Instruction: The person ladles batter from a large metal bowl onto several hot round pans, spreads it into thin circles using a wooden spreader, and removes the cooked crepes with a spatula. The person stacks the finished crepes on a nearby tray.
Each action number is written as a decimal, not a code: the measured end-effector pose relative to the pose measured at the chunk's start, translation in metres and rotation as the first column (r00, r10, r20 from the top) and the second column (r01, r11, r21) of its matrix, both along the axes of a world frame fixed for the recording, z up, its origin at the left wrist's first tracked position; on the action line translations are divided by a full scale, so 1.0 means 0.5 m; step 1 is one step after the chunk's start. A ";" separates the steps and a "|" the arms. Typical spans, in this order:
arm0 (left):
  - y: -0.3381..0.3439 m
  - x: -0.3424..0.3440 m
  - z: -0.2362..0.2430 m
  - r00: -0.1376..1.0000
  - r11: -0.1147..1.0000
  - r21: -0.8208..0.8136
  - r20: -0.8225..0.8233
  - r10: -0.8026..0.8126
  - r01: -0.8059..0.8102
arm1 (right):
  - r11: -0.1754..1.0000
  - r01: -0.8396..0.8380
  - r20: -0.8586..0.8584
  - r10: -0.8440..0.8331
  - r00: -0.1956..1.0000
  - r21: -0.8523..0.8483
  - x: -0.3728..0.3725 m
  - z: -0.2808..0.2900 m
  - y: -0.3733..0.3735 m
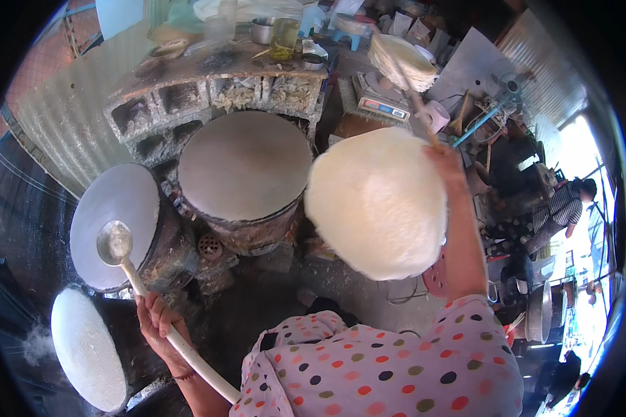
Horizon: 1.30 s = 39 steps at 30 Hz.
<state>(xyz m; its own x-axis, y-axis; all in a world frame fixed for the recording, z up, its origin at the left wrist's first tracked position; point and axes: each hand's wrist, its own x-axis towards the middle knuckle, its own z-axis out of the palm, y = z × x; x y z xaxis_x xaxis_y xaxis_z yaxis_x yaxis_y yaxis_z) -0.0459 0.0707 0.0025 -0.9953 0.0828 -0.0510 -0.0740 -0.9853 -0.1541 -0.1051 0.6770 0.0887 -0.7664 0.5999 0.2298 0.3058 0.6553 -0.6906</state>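
Observation:
My left hand is closed round the long pale handle of a ladle. The ladle's bowl is over the round flat griddle at the left; I cannot tell whether it touches. My right hand is closed on a thin wooden stick, slightly blurred, that reaches up and away from me. Beside that hand is a large round white flatbread; what holds it up is hidden. A bigger grey griddle stands in the middle with a bare top. Nearest left, white batter or bread covers another griddle, with steam beside it.
Behind the griddles, a block counter carries a metal pot and a jug of yellowish liquid. A stack of flatbreads sits at the back right, near a scale and a blue fan. Another person is far right.

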 end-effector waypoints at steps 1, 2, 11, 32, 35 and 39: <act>0.042 -0.015 0.004 1.000 0.999 -0.037 0.021 0.010 -0.009 | 0.995 0.081 -0.023 -0.079 0.997 0.059 0.000 0.001 0.124; 0.070 -0.029 -0.001 1.000 1.000 -0.010 -0.015 -0.011 0.011 | 0.994 0.063 -0.033 -0.060 0.998 0.089 -0.005 0.044 0.165; 0.362 -0.132 0.029 1.000 0.999 0.036 -0.005 0.025 -0.025 | 0.789 -0.018 -0.030 0.046 0.998 0.614 -0.081 0.182 0.292; 0.446 -0.105 0.053 0.997 0.996 -0.079 0.071 -0.030 0.036 | 0.928 -0.190 0.063 0.179 0.982 0.320 0.005 -0.482 0.025; 0.471 -0.117 0.021 0.988 0.996 -0.073 0.151 -0.029 0.040 | 0.939 -0.259 0.248 0.201 0.948 0.228 0.001 -0.531 0.048; 0.486 -0.116 0.023 0.996 0.990 -0.141 0.091 0.015 -0.002 | 0.976 -0.188 0.191 0.164 0.968 0.110 -0.027 -0.483 0.031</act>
